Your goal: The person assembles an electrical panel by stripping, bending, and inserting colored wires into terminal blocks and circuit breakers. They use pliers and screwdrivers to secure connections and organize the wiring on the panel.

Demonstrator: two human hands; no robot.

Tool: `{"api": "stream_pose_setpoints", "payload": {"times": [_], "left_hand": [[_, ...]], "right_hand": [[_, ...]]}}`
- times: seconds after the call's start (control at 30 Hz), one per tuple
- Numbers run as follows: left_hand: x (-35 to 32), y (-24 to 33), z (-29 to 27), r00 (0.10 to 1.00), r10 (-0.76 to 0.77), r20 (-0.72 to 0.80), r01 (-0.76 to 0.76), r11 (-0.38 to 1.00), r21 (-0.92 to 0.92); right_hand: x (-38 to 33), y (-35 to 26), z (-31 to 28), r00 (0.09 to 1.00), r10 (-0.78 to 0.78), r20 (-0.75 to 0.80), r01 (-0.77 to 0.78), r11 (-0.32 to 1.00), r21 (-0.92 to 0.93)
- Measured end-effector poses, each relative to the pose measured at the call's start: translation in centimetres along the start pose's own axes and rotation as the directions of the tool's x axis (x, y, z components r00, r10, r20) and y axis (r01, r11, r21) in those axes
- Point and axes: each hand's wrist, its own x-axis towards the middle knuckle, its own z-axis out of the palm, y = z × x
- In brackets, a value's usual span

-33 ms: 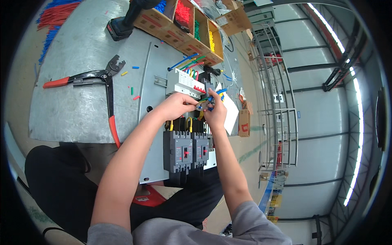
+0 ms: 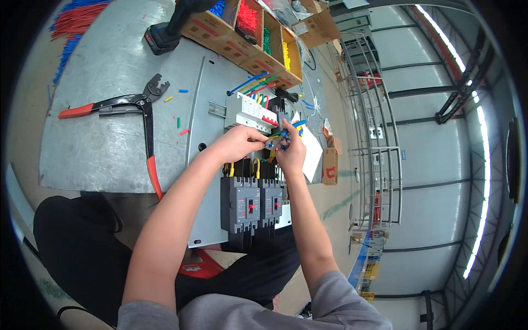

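Observation:
My right hand (image 2: 292, 149) is closed around small blue-handled pliers (image 2: 285, 141). Their metal jaws point left toward the fingertips of my left hand (image 2: 242, 144), which is closed in a pinch. A thin wire seems to be in that pinch, but the fingers mostly hide it. Both hands are over the metal mounting plate (image 2: 206, 181), between a row of white miniature circuit breakers (image 2: 250, 114) with red levers and two dark grey moulded-case breakers (image 2: 245, 202). Blue, green and red wires (image 2: 253, 83) rise behind the white row.
A crimping tool (image 2: 147, 104) with red-and-black handles lies on the metal table (image 2: 110, 148) at left, beside small coloured sleeves (image 2: 183, 91). Farther back are a cordless power tool (image 2: 162, 37) and a divided cardboard box (image 2: 231, 47) of coloured pieces. White paper (image 2: 312, 151) lies right of my hands.

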Motion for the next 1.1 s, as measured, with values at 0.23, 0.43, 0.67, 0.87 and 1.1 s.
{"api": "stream_pose_setpoints", "payload": {"times": [0.23, 0.43, 0.67, 0.87, 1.1], "left_hand": [[-0.3, 0.8, 0.1, 1.0, 0.012, 0.014, -0.012, 0.999, 0.045], [0.0, 0.0, 0.1, 0.998, 0.058, 0.008, -0.059, 0.997, 0.053], [-0.4, 1.2, 0.5, 0.996, 0.074, 0.041, -0.079, 0.988, 0.129], [-0.5, 1.1, -0.1, 0.998, 0.051, 0.031, -0.054, 0.992, 0.116], [0.0, 0.8, 0.4, 0.998, 0.067, 0.013, -0.068, 0.993, 0.098]], "right_hand": [[0.3, 0.2, -0.1, 0.994, 0.049, 0.097, -0.065, 0.984, 0.165], [0.8, -1.0, -1.1, 0.982, 0.094, 0.166, -0.122, 0.978, 0.167], [-0.9, 0.3, 0.8, 0.994, 0.112, -0.015, -0.104, 0.958, 0.266], [0.1, -0.4, 0.6, 0.998, 0.055, 0.002, -0.054, 0.97, 0.236], [0.6, 0.9, 0.9, 0.996, 0.058, 0.066, -0.075, 0.953, 0.294]]}}
